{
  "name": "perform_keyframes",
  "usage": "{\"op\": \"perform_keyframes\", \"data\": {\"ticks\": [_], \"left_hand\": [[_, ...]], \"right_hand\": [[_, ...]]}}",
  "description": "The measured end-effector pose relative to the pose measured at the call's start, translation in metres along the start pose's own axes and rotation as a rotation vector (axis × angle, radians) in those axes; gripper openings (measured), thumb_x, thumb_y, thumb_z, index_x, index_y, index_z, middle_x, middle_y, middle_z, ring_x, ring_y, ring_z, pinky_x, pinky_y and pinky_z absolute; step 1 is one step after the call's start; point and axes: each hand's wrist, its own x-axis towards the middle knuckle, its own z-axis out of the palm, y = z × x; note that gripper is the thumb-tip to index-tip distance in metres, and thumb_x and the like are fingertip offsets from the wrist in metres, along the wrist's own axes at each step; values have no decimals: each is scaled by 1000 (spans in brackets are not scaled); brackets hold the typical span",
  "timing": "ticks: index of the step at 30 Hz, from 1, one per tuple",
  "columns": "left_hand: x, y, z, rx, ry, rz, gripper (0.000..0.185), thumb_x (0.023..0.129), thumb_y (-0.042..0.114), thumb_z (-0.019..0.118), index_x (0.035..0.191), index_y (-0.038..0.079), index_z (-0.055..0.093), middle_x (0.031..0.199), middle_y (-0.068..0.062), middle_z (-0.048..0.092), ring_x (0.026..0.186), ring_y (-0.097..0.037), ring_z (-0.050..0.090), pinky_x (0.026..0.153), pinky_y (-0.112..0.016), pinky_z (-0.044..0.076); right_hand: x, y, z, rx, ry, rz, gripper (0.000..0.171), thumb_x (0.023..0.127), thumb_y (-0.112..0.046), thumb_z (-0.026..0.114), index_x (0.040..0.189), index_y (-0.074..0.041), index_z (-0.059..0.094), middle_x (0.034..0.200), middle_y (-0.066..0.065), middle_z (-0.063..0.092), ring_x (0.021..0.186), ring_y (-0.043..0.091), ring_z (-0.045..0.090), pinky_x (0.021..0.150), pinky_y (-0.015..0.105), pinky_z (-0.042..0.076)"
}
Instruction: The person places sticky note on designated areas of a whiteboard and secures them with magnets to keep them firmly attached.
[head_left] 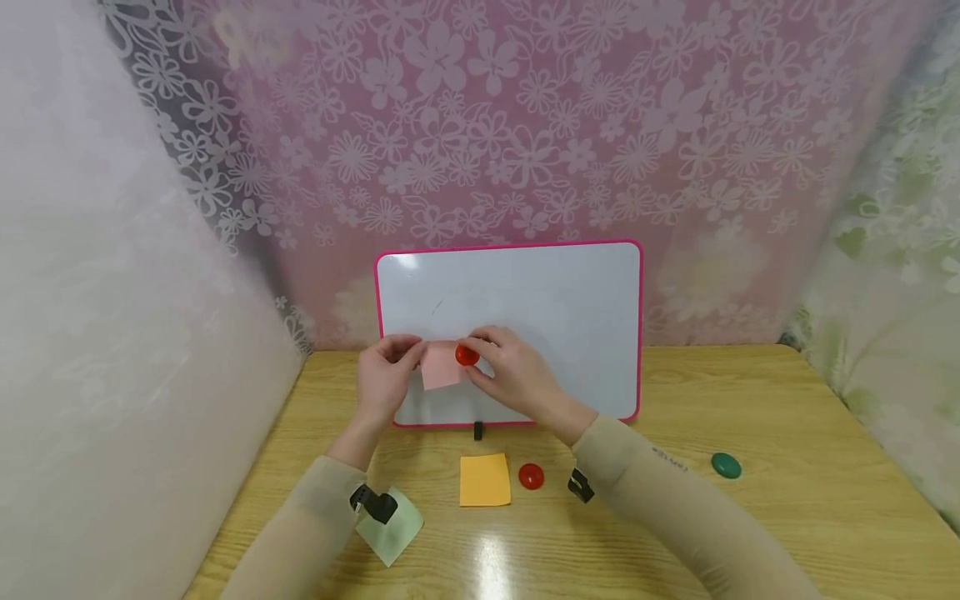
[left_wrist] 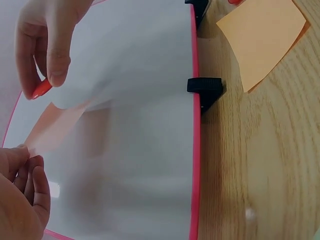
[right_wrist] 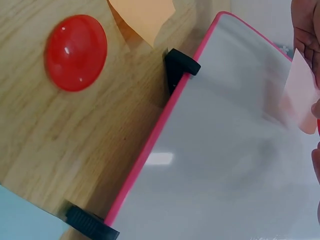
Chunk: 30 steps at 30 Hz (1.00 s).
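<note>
A pink paper note point(head_left: 442, 365) is in front of the pink-framed whiteboard point(head_left: 555, 325), slanting off its surface in the left wrist view. My left hand point(head_left: 384, 379) pinches the note's left edge near the top between thumb and fingertips. At the note's upper right, my right hand point(head_left: 517, 371) grips a round red magnet point(head_left: 467, 355) by its rim. In the left wrist view that red magnet point(left_wrist: 42, 89) is held apart from the board, above the free end of the pink note point(left_wrist: 57, 127).
Black clip feet point(left_wrist: 205, 86) support the board's lower edge. On the wooden table lie an orange note point(head_left: 484, 481), a second red magnet point(head_left: 531, 476), and a pale green note point(head_left: 393, 533) partly under the left forearm. Farther right lies a green magnet point(head_left: 726, 465).
</note>
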Motion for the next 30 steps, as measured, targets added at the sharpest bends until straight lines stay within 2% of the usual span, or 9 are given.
{"op": "perform_keyframes", "data": {"ticks": [12,18,30], "left_hand": [[14,4,4,37,19,43,15,97,15,82,106,3,80,98,-11,77,86,-20,69,75,-24,60],[22,8,5,56,14,87,16,98,17,82,106,4,80,97,-11,77,85,-23,68,73,-25,59],[36,20,9,77,-9,102,21,101,26,79,112,9,79,106,-5,75,94,-24,67,79,-25,60]], "right_hand": [[21,6,-3,-78,-34,-46,44,88,-17,92,126,-5,76,121,12,71,112,26,67,97,34,59],[36,10,-6,-123,-2,-86,39,89,-14,90,124,-3,77,119,13,72,110,28,68,98,35,59],[52,14,-9,-123,35,-29,38,91,-15,89,124,-2,77,119,14,71,110,30,67,97,36,59]]}}
